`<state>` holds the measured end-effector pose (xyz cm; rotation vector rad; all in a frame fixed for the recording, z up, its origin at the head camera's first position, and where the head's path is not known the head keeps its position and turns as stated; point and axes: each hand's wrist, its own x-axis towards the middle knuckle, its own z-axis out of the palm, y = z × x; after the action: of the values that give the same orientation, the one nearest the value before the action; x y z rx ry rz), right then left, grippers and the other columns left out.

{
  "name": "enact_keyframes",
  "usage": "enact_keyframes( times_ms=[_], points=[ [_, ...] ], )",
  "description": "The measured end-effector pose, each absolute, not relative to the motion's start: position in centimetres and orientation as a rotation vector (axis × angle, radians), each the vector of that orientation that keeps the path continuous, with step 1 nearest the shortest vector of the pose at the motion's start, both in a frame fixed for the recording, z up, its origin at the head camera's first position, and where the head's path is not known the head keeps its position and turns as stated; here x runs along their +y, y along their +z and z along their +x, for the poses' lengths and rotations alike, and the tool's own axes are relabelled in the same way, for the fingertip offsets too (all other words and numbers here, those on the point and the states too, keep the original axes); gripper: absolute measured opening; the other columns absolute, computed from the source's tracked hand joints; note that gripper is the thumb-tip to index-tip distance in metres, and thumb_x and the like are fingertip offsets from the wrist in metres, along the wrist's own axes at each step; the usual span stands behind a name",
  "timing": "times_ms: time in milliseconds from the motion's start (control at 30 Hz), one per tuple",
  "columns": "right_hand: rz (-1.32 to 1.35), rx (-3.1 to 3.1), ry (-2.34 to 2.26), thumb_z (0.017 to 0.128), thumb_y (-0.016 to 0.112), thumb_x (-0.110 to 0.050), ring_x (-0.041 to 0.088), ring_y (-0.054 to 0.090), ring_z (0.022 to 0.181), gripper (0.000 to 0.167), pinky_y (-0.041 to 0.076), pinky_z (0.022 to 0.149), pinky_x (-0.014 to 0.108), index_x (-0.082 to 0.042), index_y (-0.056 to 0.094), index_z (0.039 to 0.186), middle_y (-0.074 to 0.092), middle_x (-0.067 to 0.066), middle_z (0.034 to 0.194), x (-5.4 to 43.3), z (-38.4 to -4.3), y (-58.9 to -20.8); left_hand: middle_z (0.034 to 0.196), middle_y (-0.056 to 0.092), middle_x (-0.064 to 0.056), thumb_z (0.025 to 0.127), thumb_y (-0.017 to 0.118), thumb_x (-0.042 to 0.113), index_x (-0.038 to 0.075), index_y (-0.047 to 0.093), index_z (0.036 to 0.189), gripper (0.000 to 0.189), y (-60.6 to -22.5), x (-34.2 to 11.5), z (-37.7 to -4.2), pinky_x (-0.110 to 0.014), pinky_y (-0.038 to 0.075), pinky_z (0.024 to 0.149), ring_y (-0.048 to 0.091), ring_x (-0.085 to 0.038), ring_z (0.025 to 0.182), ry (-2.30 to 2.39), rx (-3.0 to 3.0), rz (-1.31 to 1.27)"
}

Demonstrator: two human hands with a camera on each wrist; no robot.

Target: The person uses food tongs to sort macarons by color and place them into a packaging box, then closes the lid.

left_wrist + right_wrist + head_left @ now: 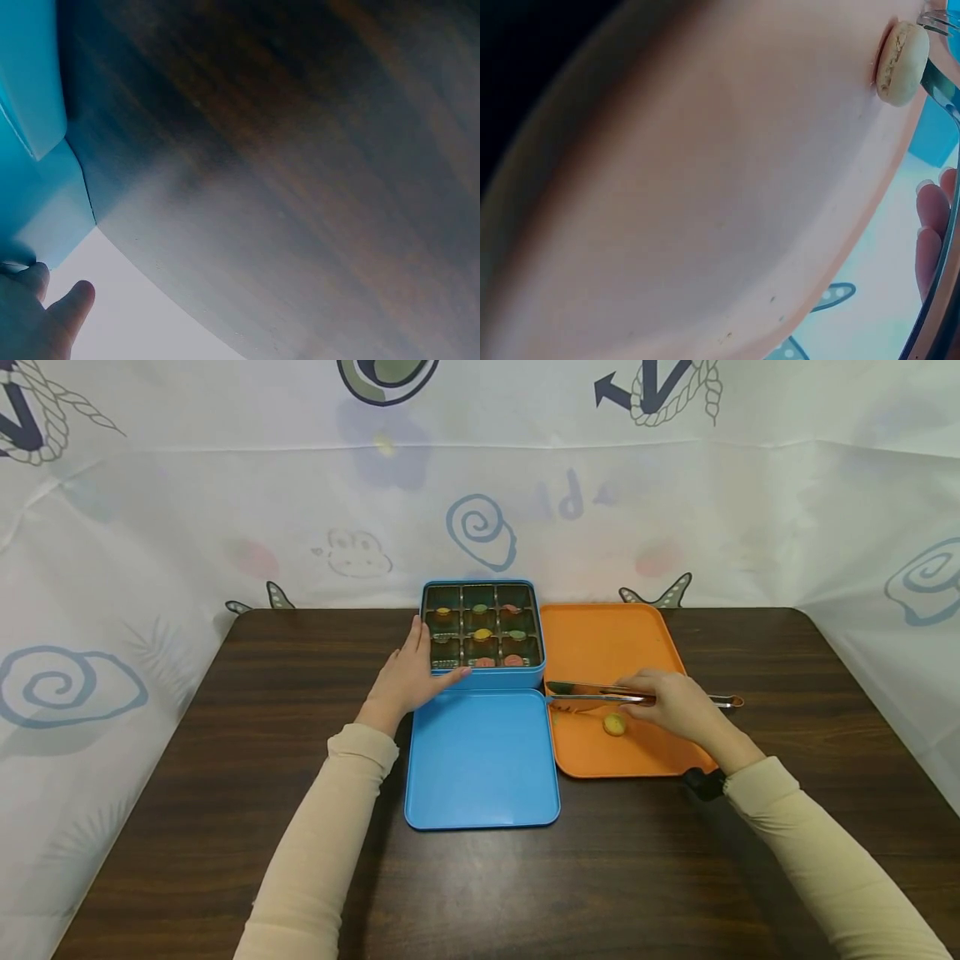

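My left hand (408,677) rests against the left side of a blue tin (510,678), fingers straight along the side and thumb over the front edge. The tin's divided insert holds several small macarons, such as a yellow macaron (482,634). My right hand (671,702) grips metal tongs (600,693) over the orange tray (600,635), their tips pointing left toward the tin. A yellowish macaron (614,724) sits on the tray just below the tongs. In the right wrist view the same macaron (904,64) stands beside the tongs' forked end (937,22).
The tin's blue lid (483,760) lies flat in front of it, along the tray's left edge. Crumbs (772,300) are scattered on the tray. Behind the dark wooden table (300,693) hangs a white printed cloth (262,510).
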<state>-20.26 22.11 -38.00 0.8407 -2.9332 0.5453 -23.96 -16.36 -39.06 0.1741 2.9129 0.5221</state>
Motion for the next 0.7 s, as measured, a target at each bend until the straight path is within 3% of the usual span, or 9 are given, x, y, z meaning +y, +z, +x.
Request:
enact_keyframes(
  times_ms=[400, 700],
  points=[
    [0.810, -2.908, 0.516, 0.085, 0.072, -0.014, 0.029, 0.068, 0.083, 0.034, 0.055, 0.071, 0.045, -0.003, 0.069, 0.116, 0.070, 0.015, 0.106, 22.7, -19.9, -37.7, 0.161, -0.016, -0.011, 0.086, 0.041, 0.075, 0.003, -0.008, 0.152, 0.110, -39.0, -16.3, -23.9, -0.051, 0.016, 0.121, 0.021, -0.035, 0.147, 0.510, 2.906, 0.169],
    [0.826, -2.804, 0.441, 0.082, 0.074, -0.011, 0.019, 0.061, 0.063, 0.029, 0.046, 0.054, 0.030, -0.005, 0.072, 0.110, 0.072, 0.013, 0.096, 23.4, -20.0, -37.2, 0.160, -0.018, -0.011, 0.086, 0.041, 0.075, 0.002, -0.008, 0.152, 0.110, -39.0, -16.4, -24.0, -0.051, 0.015, 0.121, 0.020, -0.036, 0.147, 0.507, 2.904, 0.173]
  ],
)
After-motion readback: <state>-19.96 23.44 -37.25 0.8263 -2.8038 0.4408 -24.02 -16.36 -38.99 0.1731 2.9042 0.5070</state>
